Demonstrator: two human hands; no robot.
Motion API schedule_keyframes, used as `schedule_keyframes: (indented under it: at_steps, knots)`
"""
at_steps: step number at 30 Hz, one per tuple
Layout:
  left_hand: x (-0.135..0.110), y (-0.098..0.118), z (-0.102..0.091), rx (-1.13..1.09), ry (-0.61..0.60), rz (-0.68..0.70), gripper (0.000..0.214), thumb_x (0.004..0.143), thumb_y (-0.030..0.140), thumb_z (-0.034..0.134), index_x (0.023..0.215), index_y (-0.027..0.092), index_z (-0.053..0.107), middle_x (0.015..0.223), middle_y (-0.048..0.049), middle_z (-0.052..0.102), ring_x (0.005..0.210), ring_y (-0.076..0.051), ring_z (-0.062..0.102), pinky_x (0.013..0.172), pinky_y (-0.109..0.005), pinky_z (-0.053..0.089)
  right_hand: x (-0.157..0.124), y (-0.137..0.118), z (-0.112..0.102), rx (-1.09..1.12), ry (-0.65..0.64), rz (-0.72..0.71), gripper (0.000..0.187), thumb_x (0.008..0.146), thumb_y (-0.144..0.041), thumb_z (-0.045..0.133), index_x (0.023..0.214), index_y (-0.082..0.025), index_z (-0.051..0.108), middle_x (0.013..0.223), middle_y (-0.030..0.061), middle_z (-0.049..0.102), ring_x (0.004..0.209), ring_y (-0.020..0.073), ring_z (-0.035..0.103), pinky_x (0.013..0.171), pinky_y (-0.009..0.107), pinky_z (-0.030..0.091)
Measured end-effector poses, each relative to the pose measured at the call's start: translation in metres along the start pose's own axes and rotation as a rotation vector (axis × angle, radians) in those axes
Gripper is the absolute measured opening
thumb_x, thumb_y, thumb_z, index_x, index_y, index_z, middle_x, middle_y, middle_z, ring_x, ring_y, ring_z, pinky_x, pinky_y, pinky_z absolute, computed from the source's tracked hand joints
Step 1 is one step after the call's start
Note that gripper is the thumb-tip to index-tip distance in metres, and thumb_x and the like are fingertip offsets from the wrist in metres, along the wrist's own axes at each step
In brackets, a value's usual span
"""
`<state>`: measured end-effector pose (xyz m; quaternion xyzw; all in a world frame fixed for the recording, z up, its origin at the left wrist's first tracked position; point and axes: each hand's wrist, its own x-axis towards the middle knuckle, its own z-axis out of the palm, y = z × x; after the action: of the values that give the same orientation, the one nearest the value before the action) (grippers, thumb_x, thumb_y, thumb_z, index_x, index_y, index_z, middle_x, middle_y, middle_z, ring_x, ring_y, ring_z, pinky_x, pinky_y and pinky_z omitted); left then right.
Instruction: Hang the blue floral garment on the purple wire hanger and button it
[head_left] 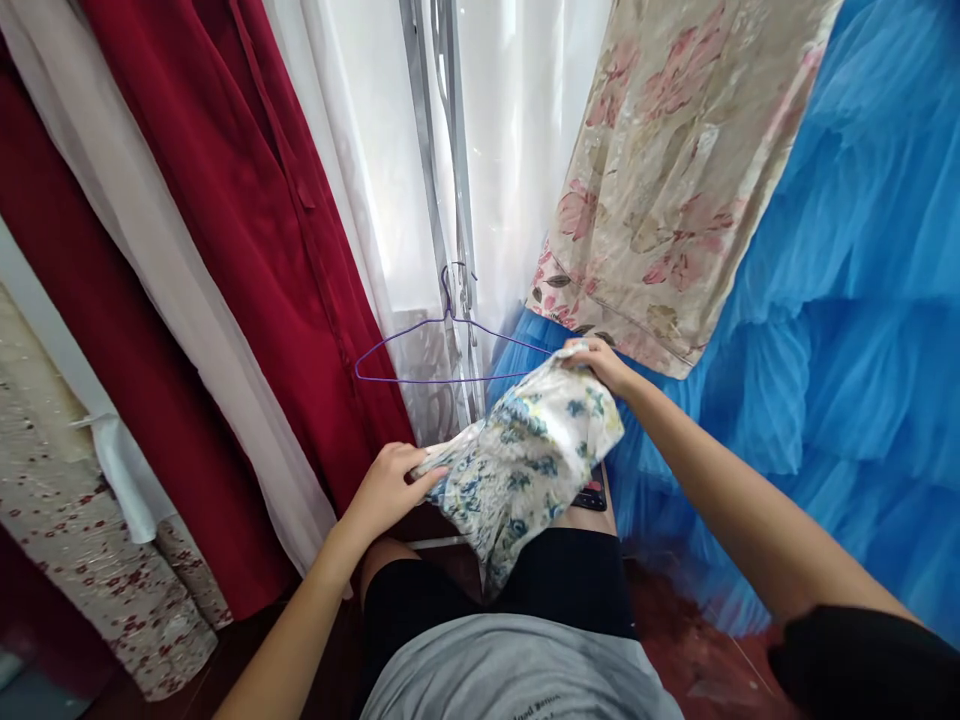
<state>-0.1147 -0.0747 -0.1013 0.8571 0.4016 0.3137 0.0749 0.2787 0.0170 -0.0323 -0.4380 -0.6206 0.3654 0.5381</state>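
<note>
Between my two hands is a white floral garment (pixel 525 460) with blue, green and yellow flowers, stretched out over my lap. My left hand (pixel 394 485) pinches its left end. At the upper right corner, my right hand (pixel 598 362) grips the cloth with its fingers closed. Just beyond the garment is a thin purple hanger (pixel 409 380), hanging by its hook in front of a metal stand. The garment and my right hand hide the hanger's right end. What type of garment it is, I cannot tell.
Dark red cloth (pixel 247 200) hangs on the left beside pale and sequined fabrics. A white curtain (pixel 517 130) and a metal stand (pixel 454 180) are straight ahead. To the right hang a beige floral garment (pixel 667 180) and blue ruffled tulle (pixel 847 300). A dark phone (pixel 595 492) lies on my thigh.
</note>
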Motion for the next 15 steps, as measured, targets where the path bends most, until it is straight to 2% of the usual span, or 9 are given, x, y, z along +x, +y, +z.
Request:
schedule_keyframes:
  at_steps: [3, 5, 8, 10, 12, 13, 15]
  knots:
    - [0.023, 0.032, -0.012, -0.008, 0.068, 0.108, 0.027, 0.09, 0.035, 0.06, 0.067, 0.023, 0.058, 0.064, -0.0022, 0.055, 0.071, -0.021, 0.051, 0.08, -0.035, 0.039, 0.046, 0.007, 0.006, 0.004, 0.125, 0.039, 0.016, 0.059, -0.028, 0.066, 0.053, -0.02, 0.055, 0.059, -0.0015, 0.056, 0.067, 0.0161, 0.052, 0.065, 0.027, 0.043]
    - [0.034, 0.048, -0.012, -0.027, 0.075, 0.147, 0.008, 0.086, 0.025, 0.06, 0.079, 0.025, 0.065, 0.071, -0.0035, 0.06, 0.075, -0.024, 0.054, 0.08, -0.036, 0.04, 0.069, 0.007, 0.011, 0.0, 0.119, 0.097, 0.016, 0.064, -0.028, 0.065, 0.055, -0.021, 0.055, 0.056, -0.0009, 0.055, 0.063, 0.017, 0.052, 0.064, 0.028, 0.045]
    - [0.04, 0.057, -0.011, -0.014, 0.067, 0.176, 0.024, 0.077, 0.014, 0.056, 0.094, 0.025, 0.068, 0.079, -0.0042, 0.064, 0.08, -0.026, 0.056, 0.084, -0.037, 0.041, 0.092, -0.001, 0.027, -0.009, 0.021, 0.225, 0.017, 0.068, -0.03, 0.069, 0.06, -0.021, 0.057, 0.051, 0.0006, 0.055, 0.055, 0.0196, 0.053, 0.058, 0.032, 0.047]
    - [0.037, 0.053, -0.014, 0.001, 0.057, 0.165, 0.023, 0.076, 0.013, 0.055, 0.09, 0.025, 0.069, 0.076, -0.0038, 0.063, 0.078, -0.025, 0.055, 0.085, -0.038, 0.04, 0.099, -0.008, 0.043, -0.016, -0.078, 0.297, 0.018, 0.068, -0.029, 0.073, 0.063, -0.02, 0.059, 0.052, 0.0023, 0.058, 0.052, 0.0209, 0.056, 0.056, 0.034, 0.049]
    - [0.031, 0.04, -0.021, 0.0, 0.05, 0.132, 0.02, 0.077, 0.013, 0.053, 0.083, 0.024, 0.068, 0.075, -0.0039, 0.063, 0.077, -0.025, 0.055, 0.085, -0.038, 0.04, 0.101, -0.016, 0.06, -0.015, -0.184, 0.342, 0.016, 0.069, -0.027, 0.075, 0.066, -0.018, 0.062, 0.059, 0.0056, 0.065, 0.055, 0.023, 0.062, 0.057, 0.035, 0.051]
    - [0.027, 0.029, -0.025, 0.004, 0.057, 0.11, 0.019, 0.079, 0.014, 0.052, 0.081, 0.024, 0.068, 0.076, -0.0044, 0.064, 0.079, -0.025, 0.056, 0.086, -0.039, 0.04, 0.099, -0.02, 0.068, -0.014, -0.233, 0.352, 0.014, 0.069, -0.027, 0.075, 0.068, -0.017, 0.064, 0.064, 0.0076, 0.069, 0.058, 0.0242, 0.065, 0.059, 0.035, 0.052]
    - [0.021, 0.002, -0.035, 0.038, 0.104, 0.055, 0.02, 0.081, 0.017, 0.051, 0.08, 0.024, 0.069, 0.084, -0.0061, 0.067, 0.086, -0.026, 0.058, 0.091, -0.041, 0.04, 0.094, -0.027, 0.076, -0.028, -0.233, 0.287, 0.013, 0.074, -0.025, 0.071, 0.072, -0.013, 0.067, 0.071, 0.0114, 0.073, 0.063, 0.0245, 0.069, 0.064, 0.034, 0.054]
